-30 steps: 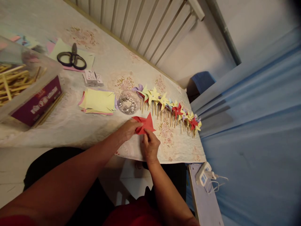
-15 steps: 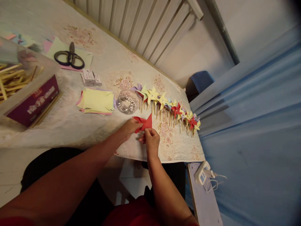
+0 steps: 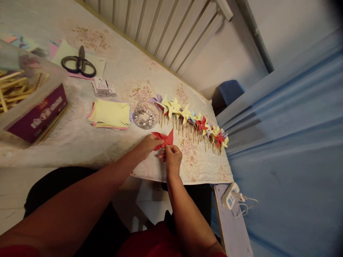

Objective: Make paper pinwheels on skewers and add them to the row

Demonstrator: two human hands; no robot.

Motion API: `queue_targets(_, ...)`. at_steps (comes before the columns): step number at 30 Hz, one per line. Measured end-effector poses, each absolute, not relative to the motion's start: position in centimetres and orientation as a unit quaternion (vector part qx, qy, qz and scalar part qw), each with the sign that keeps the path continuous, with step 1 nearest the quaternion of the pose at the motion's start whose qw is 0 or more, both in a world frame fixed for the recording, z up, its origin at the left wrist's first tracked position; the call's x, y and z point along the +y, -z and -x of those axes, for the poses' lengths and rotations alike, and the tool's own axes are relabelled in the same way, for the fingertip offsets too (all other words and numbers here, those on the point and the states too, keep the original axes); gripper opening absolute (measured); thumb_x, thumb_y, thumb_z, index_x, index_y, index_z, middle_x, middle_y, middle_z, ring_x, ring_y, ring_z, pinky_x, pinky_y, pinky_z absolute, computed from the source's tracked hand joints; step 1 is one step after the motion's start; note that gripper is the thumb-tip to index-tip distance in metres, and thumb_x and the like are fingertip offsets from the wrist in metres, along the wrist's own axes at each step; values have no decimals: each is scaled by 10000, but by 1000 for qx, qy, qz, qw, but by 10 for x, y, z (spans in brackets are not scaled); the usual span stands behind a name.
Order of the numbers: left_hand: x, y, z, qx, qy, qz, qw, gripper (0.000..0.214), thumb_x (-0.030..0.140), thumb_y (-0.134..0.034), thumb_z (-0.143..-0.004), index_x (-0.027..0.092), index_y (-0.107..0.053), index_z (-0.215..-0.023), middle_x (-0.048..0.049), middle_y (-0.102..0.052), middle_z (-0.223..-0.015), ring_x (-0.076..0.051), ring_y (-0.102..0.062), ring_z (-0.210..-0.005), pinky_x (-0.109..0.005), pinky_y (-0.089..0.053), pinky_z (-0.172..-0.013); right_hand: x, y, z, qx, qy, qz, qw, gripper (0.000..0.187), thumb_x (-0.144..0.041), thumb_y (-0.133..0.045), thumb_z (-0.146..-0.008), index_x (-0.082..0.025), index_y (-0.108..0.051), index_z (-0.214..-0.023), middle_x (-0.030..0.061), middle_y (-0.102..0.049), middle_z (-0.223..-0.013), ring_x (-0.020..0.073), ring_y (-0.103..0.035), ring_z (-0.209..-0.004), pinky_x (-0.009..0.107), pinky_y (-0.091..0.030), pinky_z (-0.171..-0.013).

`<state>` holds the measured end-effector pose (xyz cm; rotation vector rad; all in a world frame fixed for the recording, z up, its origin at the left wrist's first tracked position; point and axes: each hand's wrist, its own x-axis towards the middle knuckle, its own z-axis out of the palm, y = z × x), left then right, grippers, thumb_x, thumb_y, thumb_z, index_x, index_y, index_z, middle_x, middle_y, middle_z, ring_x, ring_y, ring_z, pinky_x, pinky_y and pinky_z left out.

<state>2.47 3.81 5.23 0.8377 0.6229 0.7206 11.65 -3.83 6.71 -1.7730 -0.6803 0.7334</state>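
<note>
A red paper pinwheel piece (image 3: 164, 139) sits between both my hands near the table's front edge. My left hand (image 3: 148, 146) pinches its left side with closed fingers. From below, my right hand (image 3: 173, 159) pinches its lower flap, fingers pressed together. Just behind it stands a clear round dish of small silvery bits (image 3: 145, 116). A row of finished pinwheels on sticks (image 3: 193, 123), yellow, red and purple, runs to the right along the table.
A stack of coloured paper squares (image 3: 110, 114) lies left of the dish, with small white boxes (image 3: 103, 86) and black scissors (image 3: 78, 64) behind. A purple box of wooden sticks (image 3: 29, 103) stands at far left. A white charger (image 3: 232, 196) rests on a ledge at right.
My right hand has slid up and pinched the lower flap of the red paper, folding it inward. The left hand keeps its hold. The view has shifted slightly.
</note>
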Motion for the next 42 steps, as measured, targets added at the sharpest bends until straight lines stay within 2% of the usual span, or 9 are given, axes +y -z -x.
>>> queue_targets(34,38,-51,-23,296,-331,-426,788,122,253,-665,-630,142,-613,-634,-9,-600,-587,-101,-486,-536,-234,-325,-517,-42,-66,-116,-300,-311,741,514,215,-409,-633,-763,-199,-601,-733,-58,-586,-513,121,-554,-401,217,-335,-401)
queue_targets(37,40,-57,-21,296,-344,-432,780,118,230,-678,-613,140,-641,-680,2,-610,-601,-98,-487,-555,-230,-344,-545,-44,-67,-127,-307,-266,764,501,221,-419,-648,-755,-201,-617,-770,-69,-559,-522,113,-506,-402,232,-356,-421)
queue_targets(39,42,-60,-20,293,-344,-431,781,127,217,-683,-609,146,-649,-709,10,-615,-614,-97,-485,-559,-229,-345,-550,-44,-73,-141,-326,-191,784,492,240,-420,-674,-736,-196,-636,-815,-62,-567,-558,119,-516,-459,250,-415,-488)
queue_targets(42,46,-59,-18,298,-310,-454,781,101,211,-687,-605,160,-612,-648,26,-565,-565,-92,-442,-520,-234,-309,-523,-42,-90,-166,-402,-96,776,475,349,-401,-713,-703,-178,-670,-967,16,-678,-794,157,-610,-689,293,-501,-675)
